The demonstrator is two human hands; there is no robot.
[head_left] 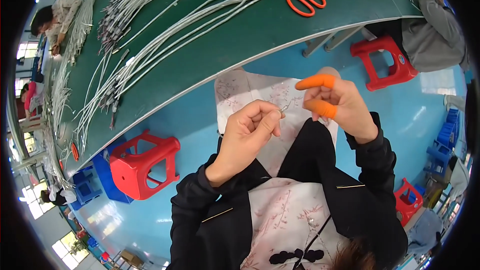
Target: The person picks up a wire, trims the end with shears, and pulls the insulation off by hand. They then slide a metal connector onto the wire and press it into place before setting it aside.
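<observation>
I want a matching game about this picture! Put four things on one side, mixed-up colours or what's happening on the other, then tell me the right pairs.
Things:
1. Left hand
2. Right hand
3. Scissors
4. Tabletop

Colours and states:
A. Dark green
B. Orange covers on two digits
C. Pinching a small thin piece
D. Black and orange

Right pairs:
1-C
2-B
3-D
4-A
</observation>
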